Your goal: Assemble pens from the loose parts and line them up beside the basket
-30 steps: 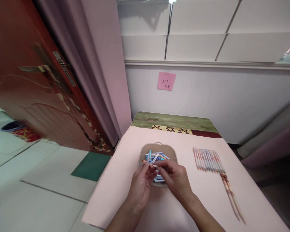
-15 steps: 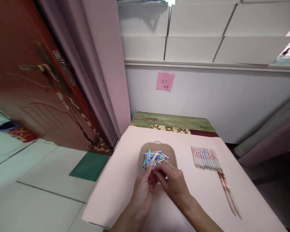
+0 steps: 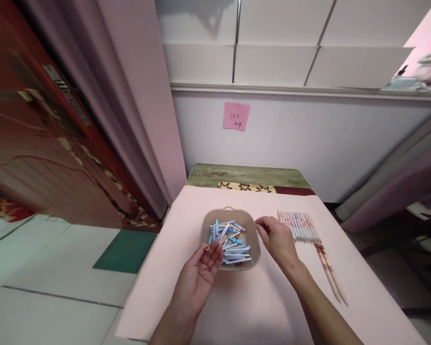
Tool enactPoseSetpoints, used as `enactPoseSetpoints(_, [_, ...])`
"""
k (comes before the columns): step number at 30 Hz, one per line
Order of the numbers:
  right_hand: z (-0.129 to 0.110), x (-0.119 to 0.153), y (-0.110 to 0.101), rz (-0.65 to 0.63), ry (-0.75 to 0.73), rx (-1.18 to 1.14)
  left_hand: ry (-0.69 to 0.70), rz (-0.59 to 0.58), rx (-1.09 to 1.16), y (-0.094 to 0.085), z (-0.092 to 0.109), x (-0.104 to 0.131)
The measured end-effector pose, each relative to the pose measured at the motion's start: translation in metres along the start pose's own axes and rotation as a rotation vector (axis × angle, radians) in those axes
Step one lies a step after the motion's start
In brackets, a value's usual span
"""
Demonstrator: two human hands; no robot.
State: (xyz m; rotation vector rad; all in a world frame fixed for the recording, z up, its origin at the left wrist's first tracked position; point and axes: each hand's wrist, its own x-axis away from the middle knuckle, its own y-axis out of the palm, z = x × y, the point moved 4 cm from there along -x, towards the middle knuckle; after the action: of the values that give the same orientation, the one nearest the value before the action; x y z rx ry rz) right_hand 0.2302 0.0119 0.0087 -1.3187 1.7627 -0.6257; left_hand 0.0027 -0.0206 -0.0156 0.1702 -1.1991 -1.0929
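My left hand is turned palm up over the front left of a beige plastic container. A small orange-brown piece with a round hollow end is held at its thumb tip against the index finger; the other fingers lie loosely curled. Inside the container is a loose pile of slim tubes in blue, white and lilac, with a few orange bits. My right hand is just right of the container's rim, thumb and fingertips pinched together. Whatever is between those fingertips is too small to make out.
A row of pale patterned pens lies side by side right of my right hand. Two longer pointed sticks extend toward me from its end. A pink covering lies over the table, and a pink note is on the wall.
My hands were together over the container's front. Now they are apart: the right has moved right, past the rim, and the left has turned palm up. The view has shifted slightly.
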Motion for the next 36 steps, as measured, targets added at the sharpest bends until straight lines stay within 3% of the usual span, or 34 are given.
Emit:
enactPoseSetpoints(5, [-0.004,-0.008,0.044,-0.310,-0.091,0.418,-0.005,0.004,-0.026,-0.003,-0.007,0.000])
enactPoseSetpoints(11, [-0.010,-0.015,0.084,-0.472,-0.248,0.453,0.035,0.022,-0.012,-0.009,0.009,-0.001])
enactPoseSetpoints(19, [-0.007,-0.021,0.099,-0.494,-0.232,0.436,0.074,0.033,0.016,-0.017,0.022,-0.010])
enactPoseSetpoints(32, [-0.021,-0.031,0.129,-0.561,-0.195,0.480,0.061,0.039,-0.010,-0.011,0.016,-0.008])
enactPoseSetpoints(36, [-0.027,-0.032,0.129,-0.570,-0.220,0.463,0.048,0.035,-0.032,-0.009,0.009,-0.007])
